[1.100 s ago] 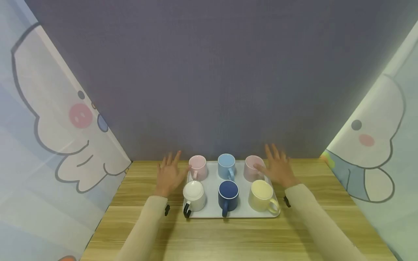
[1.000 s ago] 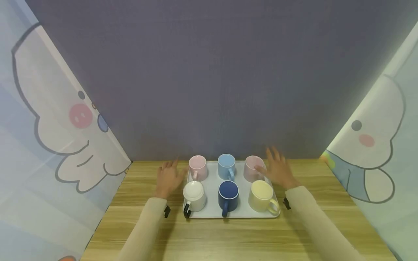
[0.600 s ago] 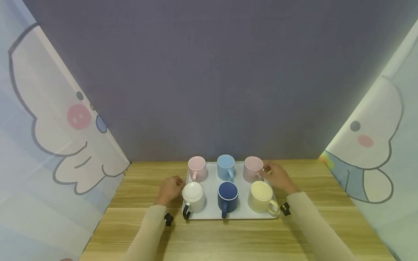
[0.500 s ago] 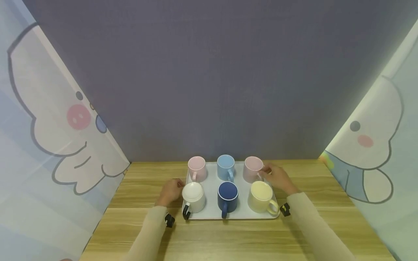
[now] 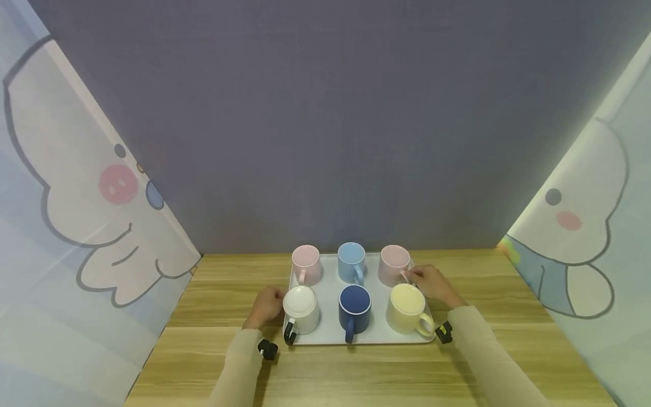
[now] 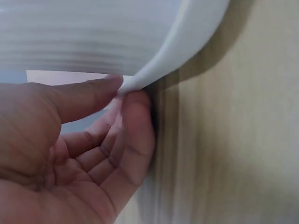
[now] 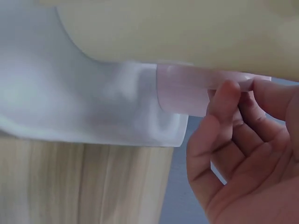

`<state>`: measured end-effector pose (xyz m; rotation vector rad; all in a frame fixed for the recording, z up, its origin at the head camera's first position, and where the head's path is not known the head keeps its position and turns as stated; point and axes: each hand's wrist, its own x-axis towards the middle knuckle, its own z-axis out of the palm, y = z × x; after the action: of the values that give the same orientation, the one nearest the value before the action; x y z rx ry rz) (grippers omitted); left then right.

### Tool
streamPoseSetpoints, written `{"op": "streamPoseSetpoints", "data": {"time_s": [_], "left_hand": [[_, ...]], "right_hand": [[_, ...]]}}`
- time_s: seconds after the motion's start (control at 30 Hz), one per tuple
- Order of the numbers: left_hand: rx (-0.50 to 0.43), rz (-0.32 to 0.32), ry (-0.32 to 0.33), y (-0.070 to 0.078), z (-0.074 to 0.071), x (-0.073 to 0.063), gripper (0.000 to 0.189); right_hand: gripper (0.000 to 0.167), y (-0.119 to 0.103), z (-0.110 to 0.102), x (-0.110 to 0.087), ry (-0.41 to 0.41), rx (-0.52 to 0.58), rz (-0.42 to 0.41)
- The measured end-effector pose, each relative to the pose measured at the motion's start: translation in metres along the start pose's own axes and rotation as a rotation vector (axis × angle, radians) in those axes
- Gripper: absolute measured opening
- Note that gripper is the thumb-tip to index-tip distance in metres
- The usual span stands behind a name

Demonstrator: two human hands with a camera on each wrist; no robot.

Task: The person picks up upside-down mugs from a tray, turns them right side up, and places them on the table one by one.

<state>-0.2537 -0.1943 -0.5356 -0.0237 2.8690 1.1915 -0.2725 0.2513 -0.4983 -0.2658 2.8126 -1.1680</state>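
A white rectangular tray [image 5: 325, 338] carries several mugs in two rows. My left hand [image 5: 267, 306] is at its left edge; in the left wrist view the thumb and curled index finger pinch the tray's rim [image 6: 161, 65]. At the back right corner my right hand [image 5: 433, 284] pinches the handle of a pink mug [image 5: 394, 264]; the right wrist view shows thumb and fingertips on that handle. Also on the tray are another pink mug [image 5: 307, 261], a light blue mug [image 5: 351, 261], a white mug [image 5: 303, 310] with black on its handle, a dark blue mug [image 5: 355, 308] and a yellow mug [image 5: 405, 308].
The tray stands on a wood-grain table [image 5: 325, 373], near its back edge. A dark grey wall [image 5: 325, 124] rises behind, and pale curtains with cartoon figures hang at the left [image 5: 102, 226] and right [image 5: 585, 203].
Both hands have come down from spread fingers above the tray's sides. My left hand has closed on the tray's rim, and the right has lowered to the pink mug's handle. The mugs stay put.
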Motion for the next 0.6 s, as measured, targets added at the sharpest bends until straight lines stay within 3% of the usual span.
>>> {"op": "streamPoseSetpoints", "data": {"time_s": [0.2,0.6], "left_hand": [[-0.087,-0.031,-0.030,0.0028,0.0012,-0.0027,0.018],[-0.072,-0.043,-0.015,-0.0025,0.0029,-0.0016,0.020]], "right_hand": [[0.037,0.0021,-0.0026,0.0004,-0.057,0.048,0.007],[0.036,0.0067,-0.0015,-0.0009,-0.116,0.144,0.000]]}}
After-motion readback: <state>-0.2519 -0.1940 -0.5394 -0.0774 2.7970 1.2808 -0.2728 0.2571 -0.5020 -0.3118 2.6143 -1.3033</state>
